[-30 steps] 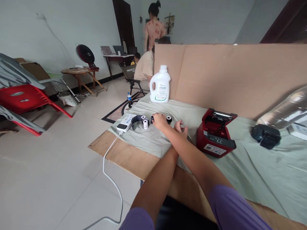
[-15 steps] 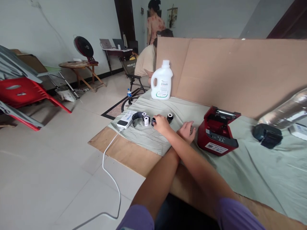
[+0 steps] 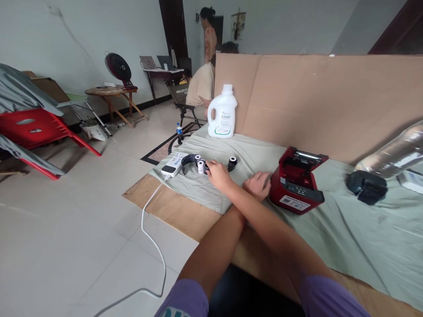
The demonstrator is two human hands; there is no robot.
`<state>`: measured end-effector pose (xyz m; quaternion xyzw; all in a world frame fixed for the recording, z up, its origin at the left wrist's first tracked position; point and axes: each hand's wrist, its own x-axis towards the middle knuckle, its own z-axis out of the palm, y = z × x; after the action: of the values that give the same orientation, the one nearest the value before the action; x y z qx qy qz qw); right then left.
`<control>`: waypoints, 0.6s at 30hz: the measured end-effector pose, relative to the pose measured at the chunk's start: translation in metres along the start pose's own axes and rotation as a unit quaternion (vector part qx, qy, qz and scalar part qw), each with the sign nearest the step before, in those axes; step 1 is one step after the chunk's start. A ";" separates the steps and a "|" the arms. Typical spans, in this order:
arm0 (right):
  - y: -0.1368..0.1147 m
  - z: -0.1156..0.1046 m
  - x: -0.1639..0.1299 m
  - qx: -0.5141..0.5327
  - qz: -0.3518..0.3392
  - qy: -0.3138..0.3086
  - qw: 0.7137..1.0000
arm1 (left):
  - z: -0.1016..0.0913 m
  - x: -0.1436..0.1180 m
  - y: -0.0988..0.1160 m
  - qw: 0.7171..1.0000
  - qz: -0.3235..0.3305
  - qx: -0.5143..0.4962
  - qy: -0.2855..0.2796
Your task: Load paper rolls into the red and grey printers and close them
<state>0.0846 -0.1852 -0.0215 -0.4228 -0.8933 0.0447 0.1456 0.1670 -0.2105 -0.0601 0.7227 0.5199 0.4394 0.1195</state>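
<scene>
White walls [image 3: 82,31], tiled floor [image 3: 66,246], red chair [image 3: 36,132].

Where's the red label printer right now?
In the head view, the red label printer sits right of centre on the green cloth, lid open, beside the left hand.

Soft, even daylight fills the room, bright on the white walls and pale floor tiles [image 3: 66,246], with no harsh glare. My arms cast only faint shadows on the green cloth [image 3: 363,246]. The wide lens bends straight lines at the edges. The plastic bottle [image 3: 393,154] at the right edge looks stretched and blurred.
</scene>
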 end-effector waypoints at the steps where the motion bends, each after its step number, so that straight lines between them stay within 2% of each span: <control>1: 0.001 0.001 0.000 -0.003 0.004 0.001 1.000 | 0.000 0.000 0.001 1.000 0.001 0.001 -0.004; 5: 0.002 0.006 0.000 -0.027 0.017 -0.023 0.999 | -0.001 -0.001 0.002 1.000 -0.001 0.004 -0.002; 8: -0.001 0.007 -0.003 -0.037 0.025 -0.019 0.999 | 0.000 -0.001 0.002 1.000 0.006 0.014 0.001; 11: -0.004 0.002 -0.009 -0.024 0.028 0.014 0.999 | 0.002 -0.003 0.001 0.999 0.025 0.022 -0.001; 13: -0.001 -0.005 -0.011 -0.008 0.039 0.063 0.997 | 0.004 -0.003 0.001 0.999 0.042 0.024 -0.005; 15: 0.010 -0.011 -0.012 0.011 0.091 0.138 0.986 | 0.005 -0.002 -0.001 0.998 0.056 0.025 -0.010; 18: 0.036 -0.018 -0.010 0.058 0.244 0.223 0.942 | 0.007 0.001 -0.004 0.995 0.086 0.030 -0.036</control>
<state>0.1224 -0.1709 -0.0138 -0.6180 -0.7031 0.0347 0.3502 0.1702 -0.2058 -0.0663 0.7831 0.4641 0.4065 0.0781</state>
